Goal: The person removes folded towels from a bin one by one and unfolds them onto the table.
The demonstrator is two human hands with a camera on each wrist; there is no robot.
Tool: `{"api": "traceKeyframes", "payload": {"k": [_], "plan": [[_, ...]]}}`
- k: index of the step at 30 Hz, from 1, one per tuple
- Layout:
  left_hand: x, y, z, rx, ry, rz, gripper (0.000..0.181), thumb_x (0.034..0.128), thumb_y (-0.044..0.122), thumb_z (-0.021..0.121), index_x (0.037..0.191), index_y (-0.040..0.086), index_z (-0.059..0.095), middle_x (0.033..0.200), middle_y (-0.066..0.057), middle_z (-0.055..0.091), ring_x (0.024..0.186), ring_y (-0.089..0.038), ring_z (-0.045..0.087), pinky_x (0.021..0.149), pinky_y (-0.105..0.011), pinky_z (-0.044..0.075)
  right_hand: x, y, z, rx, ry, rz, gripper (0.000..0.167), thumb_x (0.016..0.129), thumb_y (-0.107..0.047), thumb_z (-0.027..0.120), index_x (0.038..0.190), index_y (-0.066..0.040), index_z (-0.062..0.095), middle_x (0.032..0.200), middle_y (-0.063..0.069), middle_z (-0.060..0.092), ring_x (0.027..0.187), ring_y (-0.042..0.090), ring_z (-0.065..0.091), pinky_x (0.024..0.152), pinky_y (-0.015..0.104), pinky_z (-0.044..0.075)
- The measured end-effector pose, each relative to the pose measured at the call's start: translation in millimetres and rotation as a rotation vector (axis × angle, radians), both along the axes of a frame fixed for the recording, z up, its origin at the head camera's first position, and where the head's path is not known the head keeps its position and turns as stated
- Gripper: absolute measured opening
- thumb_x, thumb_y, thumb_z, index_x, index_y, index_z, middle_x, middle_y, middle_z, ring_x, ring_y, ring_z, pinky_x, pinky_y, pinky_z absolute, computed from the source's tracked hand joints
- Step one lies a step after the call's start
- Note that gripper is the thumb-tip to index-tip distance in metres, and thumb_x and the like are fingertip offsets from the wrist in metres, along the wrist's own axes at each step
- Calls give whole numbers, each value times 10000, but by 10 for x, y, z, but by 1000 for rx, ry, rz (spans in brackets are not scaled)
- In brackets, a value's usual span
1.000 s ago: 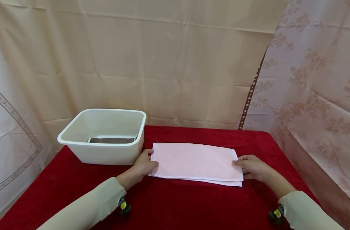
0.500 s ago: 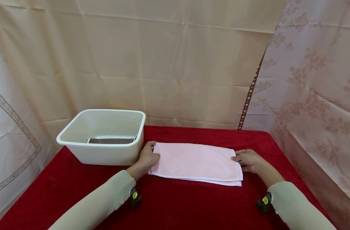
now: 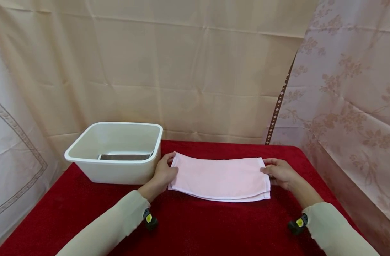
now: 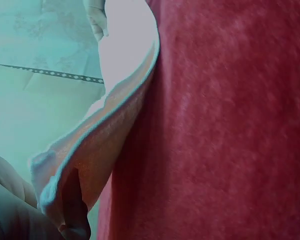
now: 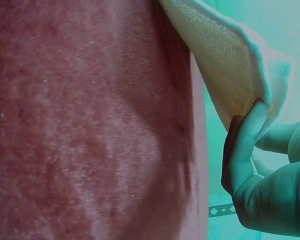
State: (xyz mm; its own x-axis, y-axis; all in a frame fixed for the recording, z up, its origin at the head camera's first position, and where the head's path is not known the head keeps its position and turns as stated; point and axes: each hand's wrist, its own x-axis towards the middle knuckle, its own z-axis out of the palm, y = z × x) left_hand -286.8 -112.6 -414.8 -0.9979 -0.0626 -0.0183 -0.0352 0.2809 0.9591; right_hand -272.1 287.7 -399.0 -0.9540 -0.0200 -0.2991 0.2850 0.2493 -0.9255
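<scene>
A folded pink cloth (image 3: 218, 177) with white edges hangs between both hands, its middle sagging. My left hand (image 3: 164, 172) pinches its left end, thumb on top and fingers behind. At the right end my right hand (image 3: 281, 173) grips it the same way. In the left wrist view the cloth (image 4: 130, 55) curves up off the red surface, with fingers (image 4: 76, 210) under its near end. The right wrist view has the cloth's end (image 5: 225, 55) raised, held between the thumb and fingers of the right hand (image 5: 270, 185).
A white plastic tub (image 3: 118, 172) stands at the left on the red-covered table (image 3: 214, 227), close to the left hand. Inside the tub lies a dark flat item with a light edge (image 3: 124, 156). Beige and patterned curtains (image 3: 188, 71) surround the table.
Both hands have moved up along the cloth's ends and now lift them. The cloth, flat on the table before, now sags in the middle. The tub has stayed in place.
</scene>
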Motion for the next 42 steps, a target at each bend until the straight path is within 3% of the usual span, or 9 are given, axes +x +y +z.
{"api": "traceKeyframes", "payload": {"k": [6,12,18,26,34,42], "plan": [[13,25,70,48,0,-5,629,872,-133,540,1481,14,481,1384,-237,529,1140,-314,545,780,-267,513,21,44,105,16,42,2,577,1011,-80,593,1497,55,313,947,21,622,784,130,615,696,362,601],[58,41,133,93,-2,-19,624,882,-131,546,1484,24,483,1379,-234,519,1148,-312,536,831,-301,516,55,146,168,25,66,7,598,1016,-103,600,1509,57,300,967,13,630,805,131,645,704,369,605],[145,22,157,134,-19,-44,620,890,-131,554,1485,30,484,1392,-241,496,1166,-330,531,879,-356,531,122,247,134,30,72,36,620,1024,-119,600,1525,56,278,1010,21,640,837,152,681,719,398,615],[289,-19,133,141,-51,-87,610,908,-145,558,1481,54,491,1396,-233,504,1104,-324,560,835,-344,555,283,264,65,50,63,34,650,1010,-153,648,1527,31,299,1060,44,632,863,179,684,735,419,620],[412,-79,62,136,-36,-108,607,874,-166,554,1449,22,512,1359,-252,515,956,-281,589,740,-311,548,382,246,-63,45,56,61,607,1009,-136,646,1493,49,331,1028,49,638,846,198,682,716,426,616],[440,-152,-112,81,-66,-129,657,838,-193,550,1459,13,486,1336,-253,490,1085,-333,539,733,-307,532,432,215,-241,70,22,62,586,1003,-106,643,1465,87,339,1018,101,632,838,221,681,713,441,616]]}}
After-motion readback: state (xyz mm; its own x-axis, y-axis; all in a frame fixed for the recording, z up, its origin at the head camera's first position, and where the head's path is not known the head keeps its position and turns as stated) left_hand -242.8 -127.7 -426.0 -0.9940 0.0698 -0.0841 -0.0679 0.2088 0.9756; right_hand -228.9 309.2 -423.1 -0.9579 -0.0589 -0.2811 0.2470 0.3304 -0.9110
